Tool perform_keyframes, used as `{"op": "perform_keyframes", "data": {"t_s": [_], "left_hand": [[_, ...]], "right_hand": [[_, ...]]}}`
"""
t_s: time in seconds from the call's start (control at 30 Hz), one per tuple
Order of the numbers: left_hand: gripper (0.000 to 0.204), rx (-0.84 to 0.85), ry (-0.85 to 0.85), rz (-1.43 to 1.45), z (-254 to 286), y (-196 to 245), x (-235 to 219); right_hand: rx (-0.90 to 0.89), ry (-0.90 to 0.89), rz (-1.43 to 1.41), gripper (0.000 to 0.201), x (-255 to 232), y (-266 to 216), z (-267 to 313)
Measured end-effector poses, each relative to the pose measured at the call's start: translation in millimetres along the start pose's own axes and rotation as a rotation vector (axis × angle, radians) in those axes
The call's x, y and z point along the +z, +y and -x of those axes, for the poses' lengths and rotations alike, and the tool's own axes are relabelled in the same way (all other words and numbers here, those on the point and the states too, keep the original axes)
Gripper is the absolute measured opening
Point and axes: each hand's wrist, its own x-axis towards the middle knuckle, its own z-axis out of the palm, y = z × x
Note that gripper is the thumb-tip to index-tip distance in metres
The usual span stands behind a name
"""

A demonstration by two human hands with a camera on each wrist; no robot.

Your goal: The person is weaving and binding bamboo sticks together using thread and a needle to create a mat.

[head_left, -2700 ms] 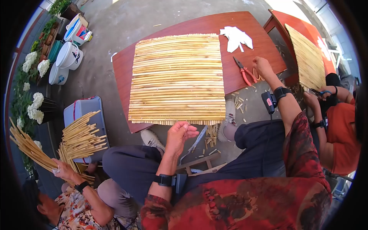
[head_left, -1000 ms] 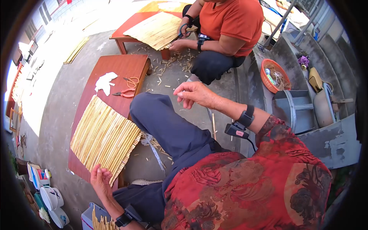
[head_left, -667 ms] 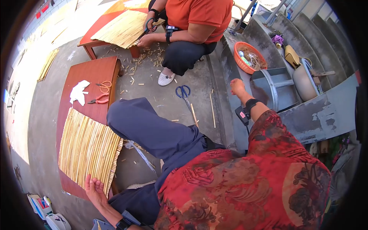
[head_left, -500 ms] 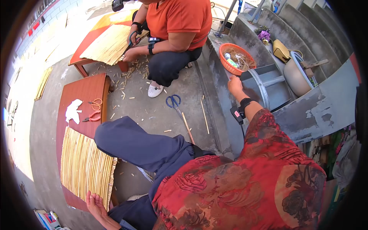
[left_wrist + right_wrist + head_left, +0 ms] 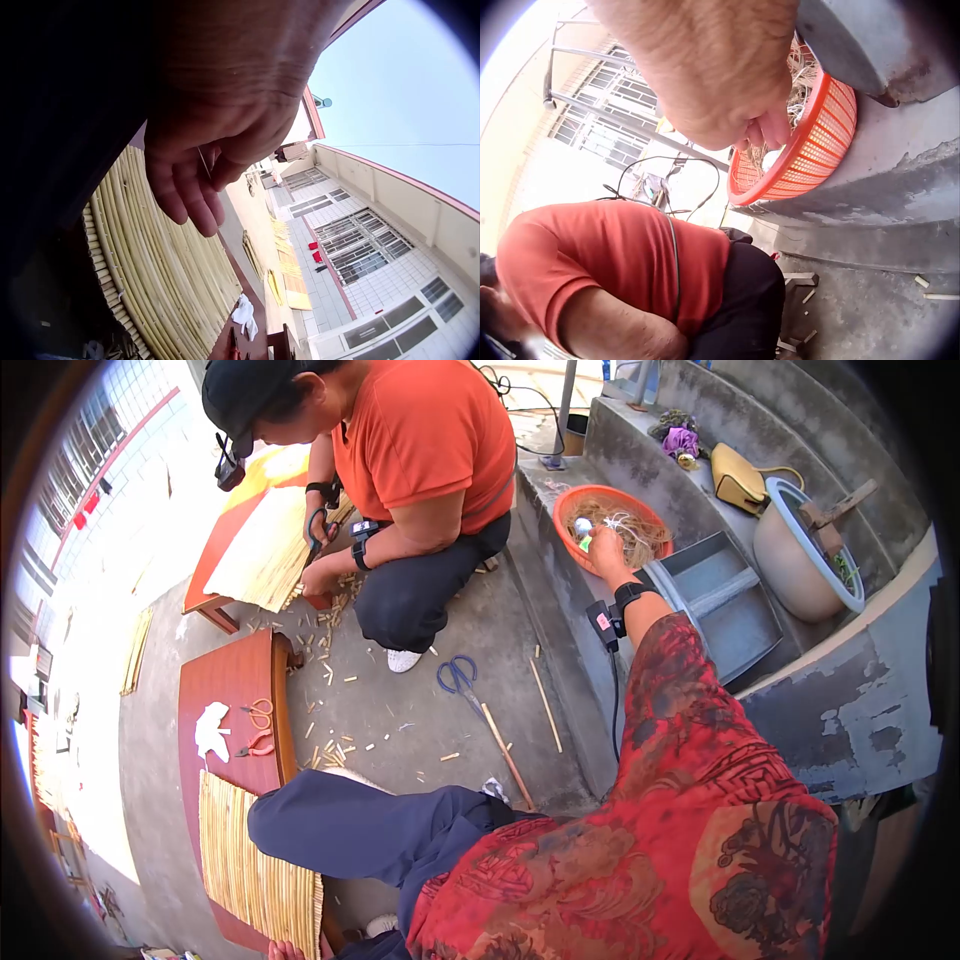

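My right hand [image 5: 606, 552] reaches into the orange plastic basket [image 5: 566, 506], over tangled straw-coloured fibres [image 5: 640, 540]. Close by its fingers lies a small white and green item [image 5: 584, 532]. In the right wrist view the hand [image 5: 720, 82] hangs over the basket rim with its fingers bent, and I cannot tell whether they grip anything. My left hand [image 5: 284, 950] shows only at the bottom edge of the head view, beside the mat of bound stalks [image 5: 250, 850]. In the left wrist view this hand [image 5: 217, 127] hangs over the mat, its fingers loosely curled.
Red-handled pliers [image 5: 258, 744], orange-handled snips [image 5: 260, 712] and a white cloth [image 5: 211, 732] lie on the low table [image 5: 225, 670]. Blue-handled scissors [image 5: 458, 674] lie on the ground. A person in orange [image 5: 420, 440] trims another mat. A grey metal container [image 5: 715, 600] stands by the steps.
My view has swung from the mat to the right, toward the steps. The right hand has left the table area and moved into the basket. The left hand stays by the mat.
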Motion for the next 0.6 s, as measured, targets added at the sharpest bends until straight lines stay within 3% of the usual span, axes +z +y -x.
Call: {"op": "perform_keyframes", "data": {"t_s": [0.13, 0.33, 0.4, 0.47, 0.53, 0.6], "left_hand": [[0.036, -0.095, 0.03, -0.033, -1, -5, -10], [0.034, -0.138, 0.089, -0.008, -1, -17, -26], [0.034, -0.132, 0.089, 0.011, -4, -24, -38], [0.034, -0.126, 0.091, 0.027, -7, -31, -48], [0.033, -0.153, 0.108, 0.032, -12, -35, -55], [0.033, -0.18, 0.122, 0.036, -8, -35, -53]], "right_hand": [[-0.041, 0.042, 0.051, 0.019, 7, 12, -28], [-0.134, -0.077, 0.182, 0.022, 28, 10, -48], [0.049, -0.208, 0.407, 0.022, 34, 10, -58], [0.066, -0.24, 0.474, 0.025, 37, 11, -63], [-0.087, -0.208, 0.483, 0.029, 32, 14, -60], [-0.109, -0.232, 0.47, 0.034, 31, 14, -61]]}}
